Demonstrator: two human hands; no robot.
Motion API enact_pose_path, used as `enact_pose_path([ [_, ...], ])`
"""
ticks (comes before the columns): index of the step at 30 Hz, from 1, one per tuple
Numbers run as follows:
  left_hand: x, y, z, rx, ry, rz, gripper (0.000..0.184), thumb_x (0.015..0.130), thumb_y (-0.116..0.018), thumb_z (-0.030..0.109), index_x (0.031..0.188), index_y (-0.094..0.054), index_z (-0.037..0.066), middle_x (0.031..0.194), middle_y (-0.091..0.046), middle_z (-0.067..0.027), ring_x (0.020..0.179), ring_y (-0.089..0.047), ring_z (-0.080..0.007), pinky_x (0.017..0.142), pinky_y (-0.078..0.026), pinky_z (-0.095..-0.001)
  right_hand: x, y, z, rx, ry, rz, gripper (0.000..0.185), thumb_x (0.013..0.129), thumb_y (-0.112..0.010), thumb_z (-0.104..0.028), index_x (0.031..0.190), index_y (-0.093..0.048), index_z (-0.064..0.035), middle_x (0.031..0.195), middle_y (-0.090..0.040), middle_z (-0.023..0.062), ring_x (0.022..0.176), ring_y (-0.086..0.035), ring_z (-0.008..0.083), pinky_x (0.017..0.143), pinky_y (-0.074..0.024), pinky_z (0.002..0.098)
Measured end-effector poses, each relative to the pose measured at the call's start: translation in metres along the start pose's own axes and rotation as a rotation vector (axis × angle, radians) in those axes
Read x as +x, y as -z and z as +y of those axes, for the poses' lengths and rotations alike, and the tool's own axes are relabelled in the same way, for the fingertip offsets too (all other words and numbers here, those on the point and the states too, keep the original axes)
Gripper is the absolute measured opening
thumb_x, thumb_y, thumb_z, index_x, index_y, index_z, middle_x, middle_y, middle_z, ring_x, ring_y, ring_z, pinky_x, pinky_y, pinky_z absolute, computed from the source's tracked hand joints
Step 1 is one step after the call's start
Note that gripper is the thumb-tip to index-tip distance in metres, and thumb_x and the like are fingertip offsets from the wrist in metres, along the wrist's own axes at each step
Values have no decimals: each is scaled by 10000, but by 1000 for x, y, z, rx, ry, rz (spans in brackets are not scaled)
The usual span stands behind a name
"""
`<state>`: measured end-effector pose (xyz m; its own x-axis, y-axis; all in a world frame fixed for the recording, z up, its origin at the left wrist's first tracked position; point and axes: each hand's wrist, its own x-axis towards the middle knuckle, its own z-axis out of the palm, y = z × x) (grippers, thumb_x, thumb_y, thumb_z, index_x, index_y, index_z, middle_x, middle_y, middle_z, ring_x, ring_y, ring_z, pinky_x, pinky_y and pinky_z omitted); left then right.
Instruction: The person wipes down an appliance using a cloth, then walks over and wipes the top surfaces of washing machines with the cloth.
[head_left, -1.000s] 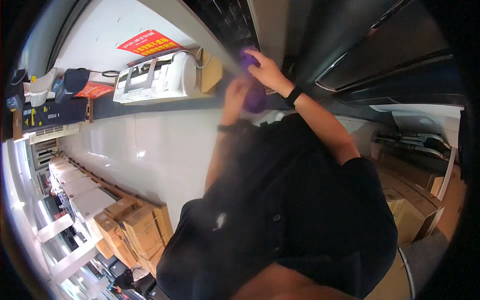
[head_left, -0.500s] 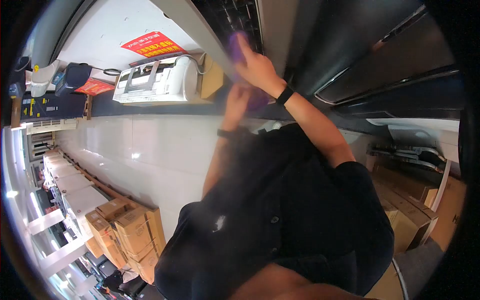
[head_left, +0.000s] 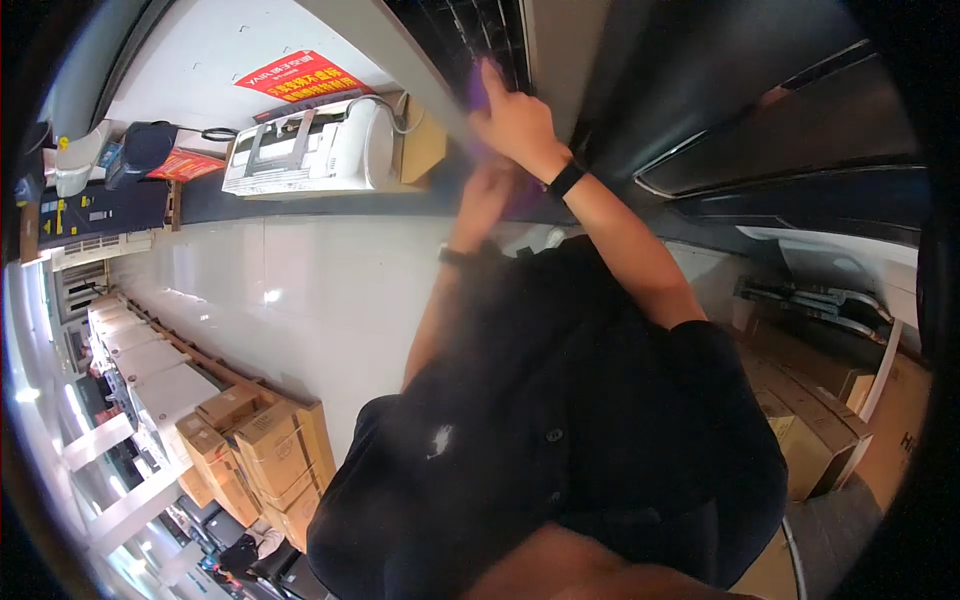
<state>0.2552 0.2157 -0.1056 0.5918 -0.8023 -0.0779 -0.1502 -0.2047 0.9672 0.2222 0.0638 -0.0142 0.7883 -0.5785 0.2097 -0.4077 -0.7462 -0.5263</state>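
A purple cloth (head_left: 478, 92) lies against a dark, slatted panel (head_left: 465, 25) between two grey frame bars. My right hand (head_left: 518, 125), with a black wristband, presses the upper part of the cloth, its index finger pointing up along the slats. Just below, my left hand (head_left: 487, 196) is closed at the lower part of the same cloth, which shows between the two hands. Haze blurs my left hand, and its fingertips are partly hidden.
A white air-conditioner unit (head_left: 330, 150) on cardboard stands left of the hands, near a red sign (head_left: 305, 78). Dark glossy panels (head_left: 780, 140) extend to the right. Cardboard boxes (head_left: 270, 450) are stacked at the lower left, with more boxes (head_left: 810, 425) at the right.
My right hand and the upper part of the cloth have moved up along the slatted panel, then slightly right. My left hand has shifted slightly right and stays low on the cloth.
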Motion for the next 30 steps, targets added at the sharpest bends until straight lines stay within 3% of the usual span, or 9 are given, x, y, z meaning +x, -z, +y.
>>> enact_pose_path([
  [5,-3,3,-3,49,50,-17,264,967,-575,215,1124,-677,30,1030,-717,-149,948,-684,-267,853,-524,-383,-3,-2,0,-47,-6,-52,748,845,-600,-268,1505,-344,-27,737,-704,223,665,-705,411,625,-569,534],
  [11,5,-1,-10,78,112,-38,262,964,-566,226,1073,-685,20,1032,-704,-181,978,-680,-321,871,-519,-408,-6,-13,11,-111,-44,-140,670,855,-571,-220,1458,-374,-4,775,-713,233,703,-714,422,633,-568,534],
  [14,7,-9,-30,72,53,-12,155,982,-596,147,1056,-612,12,843,-649,-22,719,-585,-106,614,-481,-282,-7,-14,12,-120,-43,-149,585,856,-559,-205,1386,-421,0,805,-719,239,735,-717,431,645,-568,537],
  [17,0,-9,-21,115,67,-76,270,978,-533,221,1087,-682,25,1080,-688,-202,1036,-657,-387,879,-510,-436,-3,-16,10,-110,-53,-163,504,855,-555,-200,1304,-454,5,822,-721,246,759,-720,438,660,-569,541],
  [20,-4,-7,-11,134,24,-103,271,982,-522,215,1090,-683,26,1071,-688,-205,1024,-655,-395,865,-510,-434,-4,-4,3,-146,-54,-223,509,937,-492,-187,1395,-458,33,885,-733,215,793,-726,404,672,-563,545],
  [23,-3,-11,-18,43,-34,5,126,983,-597,127,1043,-625,19,831,-651,-9,701,-571,-98,614,-473,-272,-1,-2,4,-82,-77,-230,507,842,-559,-218,1275,-461,26,857,-720,260,812,-723,439,745,-578,537],
  [30,-18,-4,33,13,192,-25,122,958,-590,90,1049,-633,21,852,-642,-7,741,-558,-78,644,-453,-245,5,-2,10,73,-135,-290,760,827,-615,-334,1446,-369,33,928,-703,310,908,-704,462,809,-571,531],
])
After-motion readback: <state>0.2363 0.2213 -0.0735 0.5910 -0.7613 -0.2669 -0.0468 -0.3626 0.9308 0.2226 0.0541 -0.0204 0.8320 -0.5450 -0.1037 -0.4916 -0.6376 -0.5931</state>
